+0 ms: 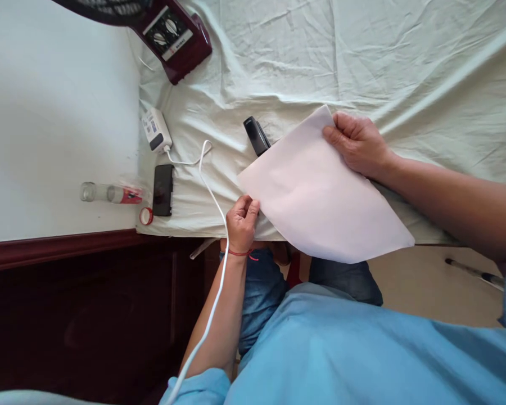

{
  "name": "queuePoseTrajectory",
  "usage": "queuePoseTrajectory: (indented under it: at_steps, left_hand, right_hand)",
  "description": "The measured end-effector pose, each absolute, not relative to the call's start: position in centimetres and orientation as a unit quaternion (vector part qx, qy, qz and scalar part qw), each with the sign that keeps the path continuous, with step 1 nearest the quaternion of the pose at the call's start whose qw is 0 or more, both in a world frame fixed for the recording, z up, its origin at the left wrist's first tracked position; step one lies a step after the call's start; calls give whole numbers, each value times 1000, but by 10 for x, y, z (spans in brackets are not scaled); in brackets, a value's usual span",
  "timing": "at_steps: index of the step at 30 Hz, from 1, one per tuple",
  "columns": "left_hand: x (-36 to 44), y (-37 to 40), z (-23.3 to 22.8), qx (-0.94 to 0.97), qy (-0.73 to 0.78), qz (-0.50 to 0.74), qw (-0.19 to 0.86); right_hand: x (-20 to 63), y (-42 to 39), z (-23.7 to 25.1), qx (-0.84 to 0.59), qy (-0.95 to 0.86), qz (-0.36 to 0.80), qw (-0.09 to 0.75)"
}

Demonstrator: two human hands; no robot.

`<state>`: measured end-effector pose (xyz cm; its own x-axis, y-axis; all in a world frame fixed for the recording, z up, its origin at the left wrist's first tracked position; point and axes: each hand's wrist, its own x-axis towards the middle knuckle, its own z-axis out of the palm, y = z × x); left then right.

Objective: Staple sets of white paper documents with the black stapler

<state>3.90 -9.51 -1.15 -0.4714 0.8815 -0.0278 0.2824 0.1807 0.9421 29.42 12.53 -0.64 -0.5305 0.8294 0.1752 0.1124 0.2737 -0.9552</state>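
Observation:
White paper (320,197) is held up in front of me, tilted, over the near edge of the cloth-covered table. My left hand (241,220) pinches its left edge between thumb and fingers. At the upper right edge, my right hand (360,140) grips the paper with the thumb on top and the fingers behind. Whether it is one sheet or several, I cannot tell. Just beyond the paper's far edge lies a black stapler (256,135), its near end partly hidden by the paper.
A pale green cloth (287,50) covers the table. To the left are a white power bank-like box (157,129) with a white cable (214,197), a black phone (163,190), a clear bottle (113,193) and a red-rimmed cap (146,216). A dark red fan base (177,42) stands farther back.

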Motion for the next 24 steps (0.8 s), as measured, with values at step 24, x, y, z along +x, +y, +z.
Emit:
queuePoseTrajectory:
  at_steps: [24]
  left_hand:
    - [64,-101,-31,324,747,541,210]
  right_hand:
    - [295,121,0,-291,-717,592,225]
